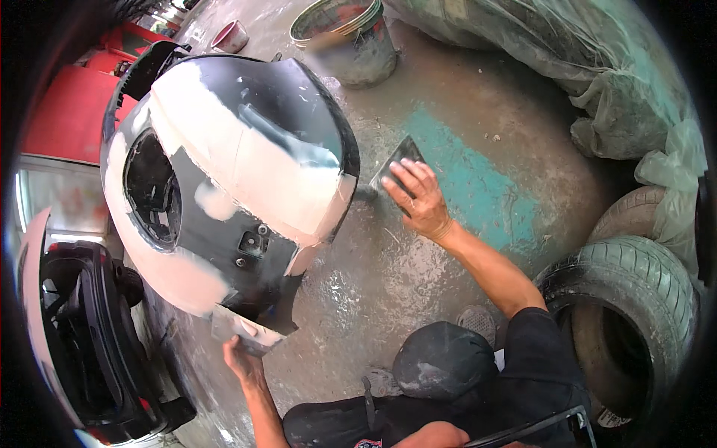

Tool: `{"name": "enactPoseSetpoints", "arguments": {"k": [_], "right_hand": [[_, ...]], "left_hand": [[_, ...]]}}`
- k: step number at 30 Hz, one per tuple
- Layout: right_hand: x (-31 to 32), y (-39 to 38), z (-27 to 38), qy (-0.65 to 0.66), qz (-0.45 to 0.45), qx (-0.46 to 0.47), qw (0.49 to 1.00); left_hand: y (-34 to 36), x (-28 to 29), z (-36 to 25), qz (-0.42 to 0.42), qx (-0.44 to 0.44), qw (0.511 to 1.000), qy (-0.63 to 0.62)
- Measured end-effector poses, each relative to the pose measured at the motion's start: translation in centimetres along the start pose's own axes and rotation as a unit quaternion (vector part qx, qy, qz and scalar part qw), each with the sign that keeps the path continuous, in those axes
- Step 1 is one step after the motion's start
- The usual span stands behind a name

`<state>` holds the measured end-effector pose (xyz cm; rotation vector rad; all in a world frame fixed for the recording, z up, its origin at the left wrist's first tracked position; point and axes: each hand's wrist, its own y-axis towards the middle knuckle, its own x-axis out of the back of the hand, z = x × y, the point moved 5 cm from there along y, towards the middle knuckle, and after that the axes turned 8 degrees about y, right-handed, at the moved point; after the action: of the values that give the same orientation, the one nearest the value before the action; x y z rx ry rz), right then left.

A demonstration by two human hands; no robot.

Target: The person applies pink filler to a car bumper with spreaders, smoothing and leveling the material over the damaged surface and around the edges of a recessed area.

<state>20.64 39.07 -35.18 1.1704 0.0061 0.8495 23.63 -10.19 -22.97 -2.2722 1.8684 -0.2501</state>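
A large dark plastic car bumper (pixel 198 175), widely coated with pale putty, stands in front of me to the left. By its near lower end, my left hand (pixel 244 360) grips a thin flat plate (pixel 261 337) smeared with pale putty; the plate overlaps the bumper's edge in view, and I cannot tell if they touch. To the right of the bumper, my right hand (pixel 422 198) is raised with its fingers spread across a dark, thin square spreader (pixel 399 155). That spreader appears apart from the bumper.
Bare tyres (pixel 635 276) lie at the right, under plastic sheeting (pixel 627 112). A dirty bucket (pixel 358 56) stands beyond the bumper, with a small reddish pot (pixel 230 37) farther left. Another black car part (pixel 93 336) rests at the left. Teal paint (pixel 478 179) marks the floor.
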Motion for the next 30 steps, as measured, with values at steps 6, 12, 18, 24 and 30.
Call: {"name": "enactPoseSetpoints", "arguments": {"k": [6, 12, 18, 24, 30], "right_hand": [[2.2, 4.1, 4.4, -0.012, -0.049, 0.102, 0.994], [2.3, 5.7, 5.7, -0.031, -0.035, 0.135, 0.990], [1.5, 5.6, 6.5, -0.012, -0.018, 0.162, 0.987], [0.7, 5.1, 6.0, -0.002, 0.001, 0.148, 0.989], [-1.2, 3.5, 4.8, 0.021, -0.030, 0.165, 0.986]], "left_hand": [[0.4, 0.1, -0.2, -0.031, -0.020, 0.999, 0.016], [1.4, 1.9, 0.6, 0.010, -0.037, 0.999, -0.009], [1.9, 3.3, 1.2, -0.023, -0.049, 0.999, -0.004], [0.6, -0.1, 0.0, -0.018, -0.026, 0.999, -0.011], [0.8, 1.3, 0.2, -0.038, -0.040, 0.998, 0.005]]}}
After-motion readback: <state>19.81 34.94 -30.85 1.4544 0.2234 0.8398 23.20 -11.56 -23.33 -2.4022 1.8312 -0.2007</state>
